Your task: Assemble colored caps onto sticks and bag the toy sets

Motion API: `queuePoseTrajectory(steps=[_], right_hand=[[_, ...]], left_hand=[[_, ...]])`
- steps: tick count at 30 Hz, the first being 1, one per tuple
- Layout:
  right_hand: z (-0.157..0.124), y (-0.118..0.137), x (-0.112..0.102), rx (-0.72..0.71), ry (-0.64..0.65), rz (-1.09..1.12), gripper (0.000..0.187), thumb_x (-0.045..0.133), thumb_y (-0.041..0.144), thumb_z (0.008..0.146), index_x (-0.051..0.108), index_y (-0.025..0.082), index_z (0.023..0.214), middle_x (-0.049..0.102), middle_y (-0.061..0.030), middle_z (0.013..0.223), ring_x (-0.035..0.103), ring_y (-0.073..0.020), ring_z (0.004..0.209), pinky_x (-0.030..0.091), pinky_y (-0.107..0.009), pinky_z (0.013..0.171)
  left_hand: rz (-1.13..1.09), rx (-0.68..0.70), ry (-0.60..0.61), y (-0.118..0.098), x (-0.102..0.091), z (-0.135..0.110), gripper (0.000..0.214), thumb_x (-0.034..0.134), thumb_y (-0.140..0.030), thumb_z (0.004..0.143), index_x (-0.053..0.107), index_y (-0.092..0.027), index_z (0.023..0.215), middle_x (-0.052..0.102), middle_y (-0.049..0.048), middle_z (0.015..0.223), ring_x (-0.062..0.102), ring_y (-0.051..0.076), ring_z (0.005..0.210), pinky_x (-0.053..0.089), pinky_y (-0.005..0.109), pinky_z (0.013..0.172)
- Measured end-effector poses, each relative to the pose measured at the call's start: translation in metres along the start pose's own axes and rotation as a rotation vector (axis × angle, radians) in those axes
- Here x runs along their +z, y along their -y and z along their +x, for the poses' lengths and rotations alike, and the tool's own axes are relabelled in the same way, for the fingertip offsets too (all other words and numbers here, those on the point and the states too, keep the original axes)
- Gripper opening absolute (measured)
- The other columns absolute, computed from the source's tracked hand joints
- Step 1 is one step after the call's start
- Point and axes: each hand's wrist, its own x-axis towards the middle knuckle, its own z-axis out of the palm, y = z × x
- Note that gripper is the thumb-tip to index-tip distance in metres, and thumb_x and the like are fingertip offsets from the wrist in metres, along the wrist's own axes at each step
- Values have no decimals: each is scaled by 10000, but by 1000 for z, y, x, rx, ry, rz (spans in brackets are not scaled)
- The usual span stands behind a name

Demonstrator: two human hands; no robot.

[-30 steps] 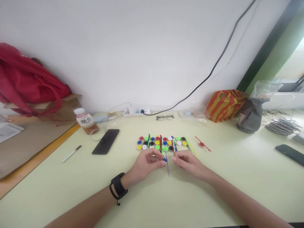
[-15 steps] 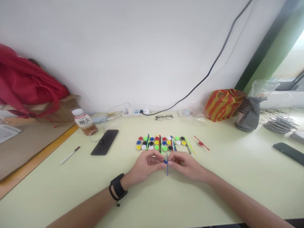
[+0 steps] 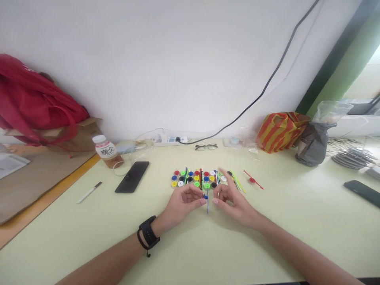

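First, at the bottom of the frame, two bare forearms ran up and inward over the pale green bench (image 3: 267,245), with a black watch (image 3: 147,232) on the left wrist. The left hand (image 3: 181,204) lay curled just below centre. Its grip was closed, thumb and forefinger pinching the small knob of a thin blue stick (image 3: 207,205), which stood near vertical in the picture at frame centre, between the two hands. The right hand (image 3: 234,202) sat just to the right of the stick, its grip open and holding nothing. Its fingers were fanned and the forefinger was raised toward the upper left. The thumb tip was close to the stick, but whether it touched could not be told.

Just behind the hands lay rows of coloured discs (image 3: 194,179) with coloured sticks across them, and the raised fingers hid the rows' right end. A red stick (image 3: 253,180) lay apart to the right. A black phone (image 3: 132,177) and a white pen (image 3: 89,192) lay to the left, and a second phone (image 3: 363,192) lay near the right edge.

Farther back, along the wall, stood a bottle (image 3: 106,151), a power strip (image 3: 170,139), glasses (image 3: 206,147), a striped bag (image 3: 279,130) and a grey bag (image 3: 313,144). A red bag (image 3: 35,103) filled the upper left, and a black cable (image 3: 267,83) climbed the wall.
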Motion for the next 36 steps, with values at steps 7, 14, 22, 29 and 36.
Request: queuePoseTrajectory(steps=[7, 14, 22, 29, 36], right_hand=[[5, -2, -5, 54, 124, -36, 476, 610, 565, 952, 579, 188, 662, 442, 29, 598, 371, -113, 554, 315, -257, 510], [6, -1, 1, 40, 99, -28, 345, 617, 546, 958, 611, 205, 906, 517, 11, 751, 443, -133, 660, 374, -246, 567], [6, -1, 1, 23, 148, -106, 416, 544, 574, 991, 618, 191, 845, 496, 15, 731, 422, -129, 638, 356, -245, 558], [6, 1, 0, 49, 186, -107, 465, 481, 552, 1026, 543, 189, 743, 441, 27, 694, 374, -122, 625, 303, -252, 563], [5, 4, 0, 27, 211, -68, 382, 513, 524, 1015, 552, 203, 811, 463, 24, 742, 410, -136, 664, 338, -253, 594]], left_hand=[[27, 8, -6, 0, 0, 0, 302, 884, -312, 778, 687, -155, 943, 735, 53, 925, 719, 172, 863, 599, 298, 825], [2, 11, 55, -1, 1, -2, 281, 876, -289, 790, 694, -156, 958, 740, 50, 937, 715, 167, 880, 589, 302, 847], [43, 42, 106, -4, 4, -4, 298, 897, -251, 756, 703, -149, 959, 748, 60, 912, 714, 173, 835, 595, 304, 808], [217, 219, 80, -7, 8, -9, 201, 852, -249, 806, 711, -175, 929, 723, 63, 933, 692, 193, 879, 589, 325, 825], [479, 371, 91, -14, 10, -14, 170, 817, -278, 851, 734, -227, 990, 745, 57, 1018, 688, 202, 931, 554, 332, 859]])
